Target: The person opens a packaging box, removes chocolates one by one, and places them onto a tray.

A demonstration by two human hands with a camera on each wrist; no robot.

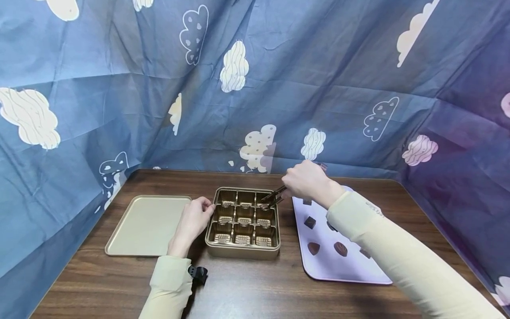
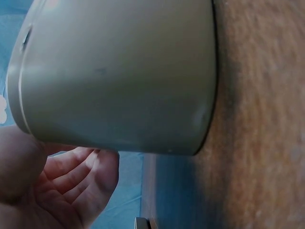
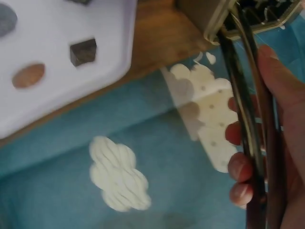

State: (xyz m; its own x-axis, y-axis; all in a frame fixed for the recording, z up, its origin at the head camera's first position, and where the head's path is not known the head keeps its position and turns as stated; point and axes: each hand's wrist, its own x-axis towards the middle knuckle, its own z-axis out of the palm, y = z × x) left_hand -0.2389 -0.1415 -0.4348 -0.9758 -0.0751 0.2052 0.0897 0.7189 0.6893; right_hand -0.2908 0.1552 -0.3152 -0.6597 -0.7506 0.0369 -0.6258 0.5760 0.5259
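Note:
My right hand (image 1: 307,179) grips a pair of dark metal tongs (image 1: 277,193). Their tips reach into the back right compartment of a gold, nine-compartment box (image 1: 244,252); I cannot tell whether they hold anything. In the right wrist view the tongs (image 3: 245,109) slant up to the box's rim, fingers and thumb on either side. At the box's left side is my left hand (image 1: 195,219), its fingertips against the rim and wall. The left wrist view has the box's smooth side wall (image 2: 119,81) close up, with loosely bent fingers (image 2: 102,176) beside it.
A lilac tray (image 1: 318,272) on the right bears several chocolates, among them a square one (image 1: 309,222), a pointed one (image 1: 313,248) and an oval one (image 1: 340,249). To the left lies a flat gold lid (image 1: 143,228). Blue cloud-patterned cloth (image 1: 239,110) hangs behind the wooden table (image 1: 247,292).

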